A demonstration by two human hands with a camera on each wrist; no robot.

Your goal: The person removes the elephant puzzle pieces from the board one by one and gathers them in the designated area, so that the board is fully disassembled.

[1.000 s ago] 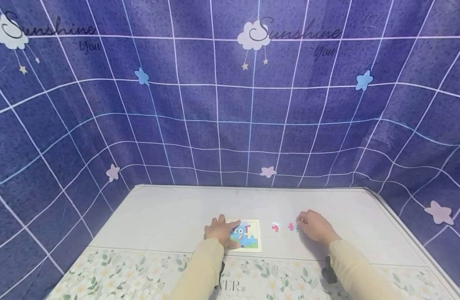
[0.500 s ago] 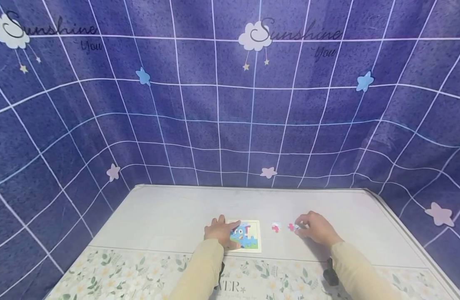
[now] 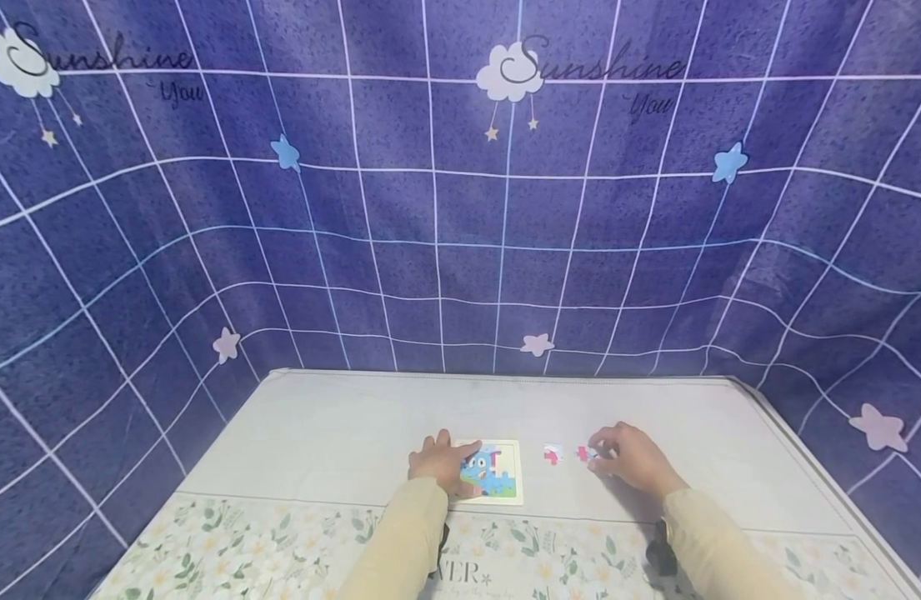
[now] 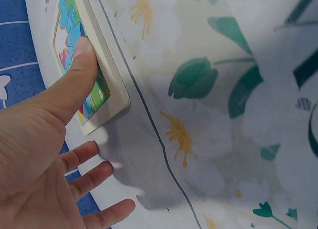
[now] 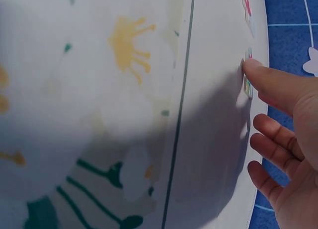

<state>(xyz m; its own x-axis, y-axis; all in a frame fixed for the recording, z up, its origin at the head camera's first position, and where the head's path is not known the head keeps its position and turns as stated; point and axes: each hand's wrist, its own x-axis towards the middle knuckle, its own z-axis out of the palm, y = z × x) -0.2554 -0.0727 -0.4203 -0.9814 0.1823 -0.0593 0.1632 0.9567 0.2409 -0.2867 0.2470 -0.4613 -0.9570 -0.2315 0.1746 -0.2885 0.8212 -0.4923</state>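
Two "Sunshine You" signs mark the purple-blue checked cloth wall (image 3: 460,208); "VER" shows on the white flowery tablecloth (image 3: 370,408). My left hand (image 3: 436,467), fingers straight, rests on the square cream-framed puzzle (image 3: 490,483), its gap unfilled. Right of it, my right hand (image 3: 631,457) has just spread around a flat pink-and-blue piece (image 3: 583,453); I can't tell if I'm pinching.

Blue-green puzzle (image 3: 492,481), cream frame (image 3: 519,485); purple-blue gridded curtain (image 3: 463,208)

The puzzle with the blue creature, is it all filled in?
No, the puzzle isn't full: in the head view its upper right is bare and pale, and a loose piece lies apart, to its right.
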